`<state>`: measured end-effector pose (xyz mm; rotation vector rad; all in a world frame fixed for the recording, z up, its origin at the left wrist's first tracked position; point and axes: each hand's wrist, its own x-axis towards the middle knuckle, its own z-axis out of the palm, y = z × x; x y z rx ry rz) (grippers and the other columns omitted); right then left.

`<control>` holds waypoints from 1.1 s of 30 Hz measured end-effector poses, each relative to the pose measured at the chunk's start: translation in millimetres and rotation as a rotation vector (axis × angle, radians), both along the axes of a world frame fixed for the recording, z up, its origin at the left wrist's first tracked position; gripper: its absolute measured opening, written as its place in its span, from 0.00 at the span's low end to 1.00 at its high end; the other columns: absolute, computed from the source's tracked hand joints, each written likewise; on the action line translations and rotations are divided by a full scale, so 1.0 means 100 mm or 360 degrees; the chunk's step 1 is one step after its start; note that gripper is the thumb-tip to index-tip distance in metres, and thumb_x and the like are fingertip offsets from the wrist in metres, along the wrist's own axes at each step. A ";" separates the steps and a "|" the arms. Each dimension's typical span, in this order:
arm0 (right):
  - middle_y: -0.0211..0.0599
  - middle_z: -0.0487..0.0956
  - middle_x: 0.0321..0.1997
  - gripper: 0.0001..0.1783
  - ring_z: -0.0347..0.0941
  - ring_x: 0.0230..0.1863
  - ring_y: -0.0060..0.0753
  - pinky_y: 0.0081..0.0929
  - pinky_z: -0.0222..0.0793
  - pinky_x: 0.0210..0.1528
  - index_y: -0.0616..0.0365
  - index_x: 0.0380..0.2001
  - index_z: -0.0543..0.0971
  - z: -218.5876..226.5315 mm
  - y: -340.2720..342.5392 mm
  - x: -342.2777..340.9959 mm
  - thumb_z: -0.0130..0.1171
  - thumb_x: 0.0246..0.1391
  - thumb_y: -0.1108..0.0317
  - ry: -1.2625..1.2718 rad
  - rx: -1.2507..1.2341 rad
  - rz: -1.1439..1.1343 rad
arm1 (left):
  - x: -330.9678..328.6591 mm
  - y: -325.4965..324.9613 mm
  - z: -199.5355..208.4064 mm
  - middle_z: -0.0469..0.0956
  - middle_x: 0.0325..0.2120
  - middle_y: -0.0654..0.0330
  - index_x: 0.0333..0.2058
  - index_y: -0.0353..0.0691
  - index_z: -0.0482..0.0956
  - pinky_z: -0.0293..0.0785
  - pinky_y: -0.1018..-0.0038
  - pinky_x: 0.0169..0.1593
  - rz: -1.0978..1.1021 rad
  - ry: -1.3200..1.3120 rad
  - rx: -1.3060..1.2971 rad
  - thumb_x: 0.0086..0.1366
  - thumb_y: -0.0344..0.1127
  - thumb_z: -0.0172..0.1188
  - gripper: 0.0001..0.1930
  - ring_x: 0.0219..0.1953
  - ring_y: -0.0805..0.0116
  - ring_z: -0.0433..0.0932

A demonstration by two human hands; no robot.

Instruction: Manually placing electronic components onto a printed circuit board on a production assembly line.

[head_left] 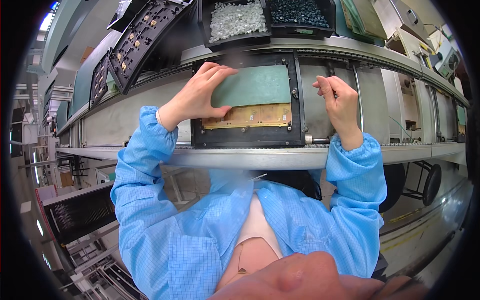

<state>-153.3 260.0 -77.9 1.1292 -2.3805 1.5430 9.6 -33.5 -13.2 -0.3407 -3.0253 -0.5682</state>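
My left hand (197, 95) grips a flat pale green plate (257, 85) by its left end, with the fingers over its far edge and the thumb at its near edge. Under the plate, a strip of an amber circuit board (255, 116) shows along the near side. Both lie within a black rectangular fixture (250, 138) that has small screws and pegs along its rim. To the right of the fixture my right hand (339, 102) is raised with its fingers curled in and thumb against them. Whatever it may hold is hidden.
The fixture sits between the rails of a conveyor (240, 157). Beyond it stand black bins of clear white pieces (237, 21) and dark blue pieces (299, 12). A black tray with small parts (142, 37) leans at the far left. More green plates (362, 17) are stacked at the far right.
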 end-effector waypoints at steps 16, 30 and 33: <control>0.37 0.78 0.26 0.10 0.73 0.28 0.28 0.24 0.67 0.31 0.64 0.32 0.82 0.06 0.04 -0.01 0.59 0.61 0.67 -0.0114 0.0127 0.0054 | 0.09 -0.11 -0.13 0.72 0.55 0.52 0.62 0.47 0.66 0.59 0.55 0.64 0.0058 0.0195 -0.0167 0.43 0.49 0.76 0.47 0.60 0.52 0.66; 0.41 0.76 0.43 0.25 0.70 0.46 0.45 0.36 0.69 0.49 0.59 0.42 0.81 0.17 -0.14 0.14 0.75 0.38 0.62 0.0473 0.0488 0.0343 | 0.15 -0.16 -0.24 0.74 0.49 0.53 0.58 0.44 0.70 0.57 0.52 0.66 0.0119 0.0311 0.0010 0.40 0.42 0.75 0.42 0.57 0.53 0.69; 0.41 0.76 0.44 0.22 0.71 0.48 0.45 0.36 0.70 0.49 0.58 0.42 0.81 0.17 -0.07 0.05 0.74 0.41 0.67 0.0327 0.0462 0.0396 | 0.15 -0.20 -0.24 0.73 0.50 0.52 0.58 0.42 0.71 0.59 0.55 0.65 0.0091 0.0279 0.0021 0.40 0.40 0.75 0.42 0.56 0.51 0.68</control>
